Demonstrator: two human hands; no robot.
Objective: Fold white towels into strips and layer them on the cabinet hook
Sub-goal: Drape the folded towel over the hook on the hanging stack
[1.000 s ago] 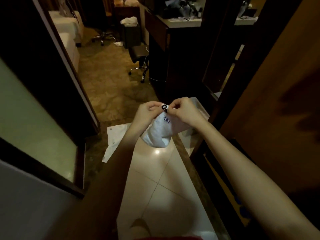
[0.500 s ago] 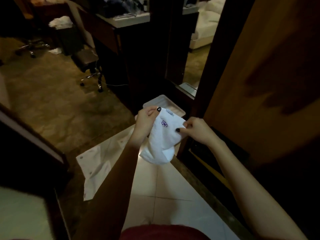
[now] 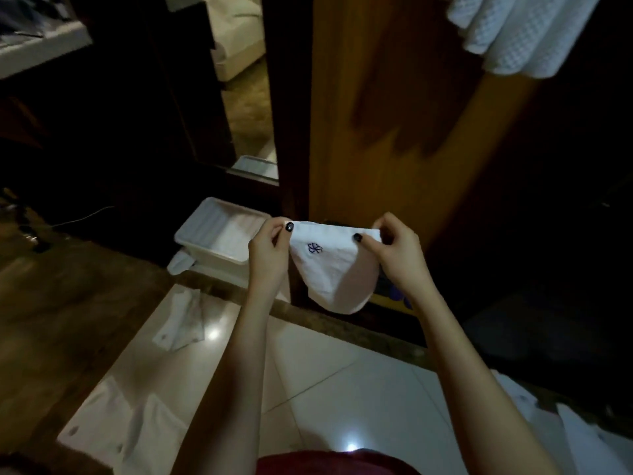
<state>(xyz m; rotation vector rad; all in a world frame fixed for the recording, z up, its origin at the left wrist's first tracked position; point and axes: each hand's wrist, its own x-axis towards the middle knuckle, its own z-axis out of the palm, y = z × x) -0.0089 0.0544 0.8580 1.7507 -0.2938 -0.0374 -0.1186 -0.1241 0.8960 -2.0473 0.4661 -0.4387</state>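
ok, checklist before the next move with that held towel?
1. Left hand pinches a top corner of the towel: ok.
2. Right hand pinches the other top corner: ok.
3. Towel narrowed to a strip: not ok, it hangs wide and rounded.
4. Towel clear of the floor: ok.
5. Room above the hung towels: cannot tell, the frame edge cuts them off.

head cam, sole view, wide-angle | faces forward and down | left hand and right hand close in, mid-frame | tiled floor below, cabinet door ahead
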